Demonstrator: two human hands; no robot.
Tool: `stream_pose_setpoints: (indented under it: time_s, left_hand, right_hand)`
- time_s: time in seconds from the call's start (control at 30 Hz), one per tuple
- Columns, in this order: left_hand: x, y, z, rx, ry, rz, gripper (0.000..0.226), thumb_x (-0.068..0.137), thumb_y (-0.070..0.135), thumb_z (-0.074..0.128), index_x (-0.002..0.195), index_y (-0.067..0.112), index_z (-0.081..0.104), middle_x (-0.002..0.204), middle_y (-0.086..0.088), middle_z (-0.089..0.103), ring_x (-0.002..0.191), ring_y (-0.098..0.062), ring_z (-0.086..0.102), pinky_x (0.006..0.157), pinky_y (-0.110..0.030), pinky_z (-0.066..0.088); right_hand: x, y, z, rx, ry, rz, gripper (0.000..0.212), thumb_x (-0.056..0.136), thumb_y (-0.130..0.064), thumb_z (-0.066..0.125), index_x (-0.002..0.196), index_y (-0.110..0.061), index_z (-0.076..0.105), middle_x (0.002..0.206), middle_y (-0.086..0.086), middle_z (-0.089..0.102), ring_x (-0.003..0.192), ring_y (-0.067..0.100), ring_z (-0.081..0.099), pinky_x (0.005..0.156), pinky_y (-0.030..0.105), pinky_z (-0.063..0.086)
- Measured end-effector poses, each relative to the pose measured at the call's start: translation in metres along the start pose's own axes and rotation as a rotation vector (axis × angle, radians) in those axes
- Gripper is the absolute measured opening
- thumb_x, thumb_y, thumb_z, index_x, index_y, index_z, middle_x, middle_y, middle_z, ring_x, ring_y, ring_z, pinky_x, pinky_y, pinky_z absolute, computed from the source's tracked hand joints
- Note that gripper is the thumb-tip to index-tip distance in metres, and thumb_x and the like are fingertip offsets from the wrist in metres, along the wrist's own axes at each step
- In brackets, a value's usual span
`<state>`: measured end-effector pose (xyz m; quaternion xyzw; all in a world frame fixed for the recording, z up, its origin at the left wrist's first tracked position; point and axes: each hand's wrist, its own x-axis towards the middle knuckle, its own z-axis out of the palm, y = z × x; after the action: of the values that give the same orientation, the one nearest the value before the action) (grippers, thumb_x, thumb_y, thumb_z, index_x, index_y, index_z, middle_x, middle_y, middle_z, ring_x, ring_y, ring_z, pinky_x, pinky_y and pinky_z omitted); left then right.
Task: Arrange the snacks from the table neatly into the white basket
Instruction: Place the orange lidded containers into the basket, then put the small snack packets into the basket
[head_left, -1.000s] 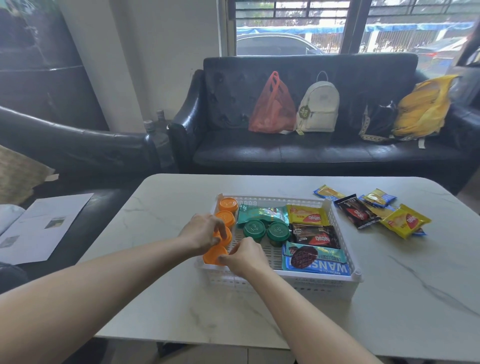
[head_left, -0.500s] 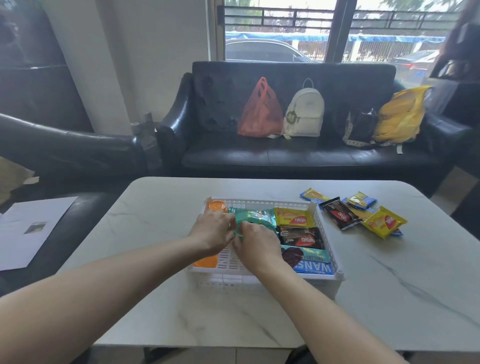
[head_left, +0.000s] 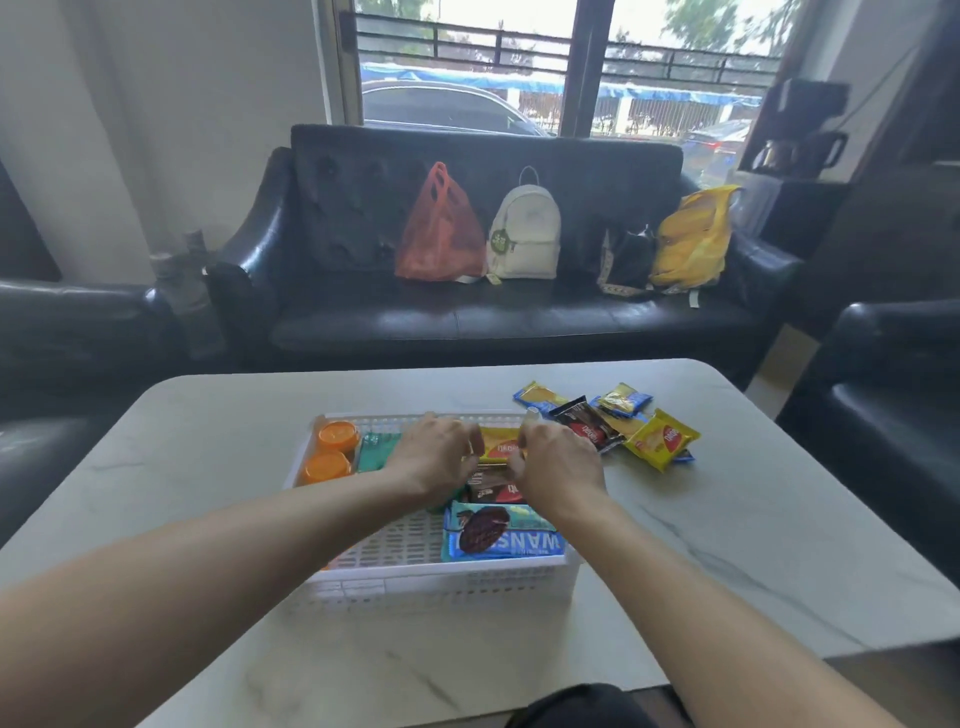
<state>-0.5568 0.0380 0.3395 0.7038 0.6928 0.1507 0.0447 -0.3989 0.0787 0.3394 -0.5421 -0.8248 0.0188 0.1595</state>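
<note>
Step in hand, by my reading: squaring up packets already inside the white basket (head_left: 441, 584). Left hand (head_left: 434, 457) and right hand (head_left: 558, 462) sit over its far right part, fingers curled around the ends of the yellow wafer packet (head_left: 497, 446); whether they actually grip it I cannot tell. Next move probably calls for a reach right to the loose snack pile (head_left: 618, 423) on the marble table (head_left: 727, 545), just beside the basket.

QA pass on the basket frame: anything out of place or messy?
Yes: a loose pile of snack packets lies overlapping and askew on the table, right of the white basket. Nothing looks spilled or damaged.
</note>
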Motion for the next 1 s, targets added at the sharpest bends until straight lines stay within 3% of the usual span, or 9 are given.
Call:
stream_pose_setpoints:
  time_s: [0.3,0.7,0.83,1.0]
  left_hand:
    - [0.051,0.059,0.036,-0.03,0.009,0.133,0.015,0.093,0.025,0.058,0.104,0.024,0.067,0.112,0.0,0.069,0.104,-0.026,0.056,0.09,-0.036,0.044]
    - [0.123,0.107,0.098,0.047,-0.122,0.207,0.026,0.096,0.028,0.051,0.119,0.026,0.062,0.119,0.0,0.065,0.11,-0.026,0.056,0.093,-0.037,0.042]
    - [0.146,0.113,0.121,0.081,-0.229,0.17,0.034,0.096,0.022,0.048,0.13,0.019,0.053,0.129,-0.007,0.056,0.115,-0.032,0.052,0.094,-0.039,0.043]
    - [0.171,0.117,0.151,0.025,-0.361,0.057,0.052,0.097,0.017,0.042,0.148,0.013,0.033,0.146,-0.017,0.036,0.127,-0.038,0.043,0.107,-0.045,0.039]
  right_hand:
    - [0.019,0.088,-0.003,0.012,0.002,0.163,0.021,0.094,-0.033,0.052,0.105,-0.019,0.064,0.107,0.005,0.067,0.098,0.027,0.064,0.08,0.034,0.048]
    - [0.036,0.181,0.03,-0.003,-0.076,0.316,0.019,0.094,-0.029,0.05,0.102,-0.018,0.063,0.108,0.007,0.068,0.101,0.029,0.065,0.075,0.031,0.04]
    - [0.045,0.204,0.039,0.031,-0.078,0.397,0.02,0.093,-0.029,0.052,0.104,-0.018,0.064,0.109,0.008,0.069,0.102,0.03,0.064,0.08,0.031,0.044]
    - [0.057,0.229,0.05,0.12,-0.067,0.577,0.029,0.093,-0.033,0.053,0.114,-0.014,0.053,0.109,0.012,0.067,0.101,0.033,0.063,0.08,0.035,0.048]
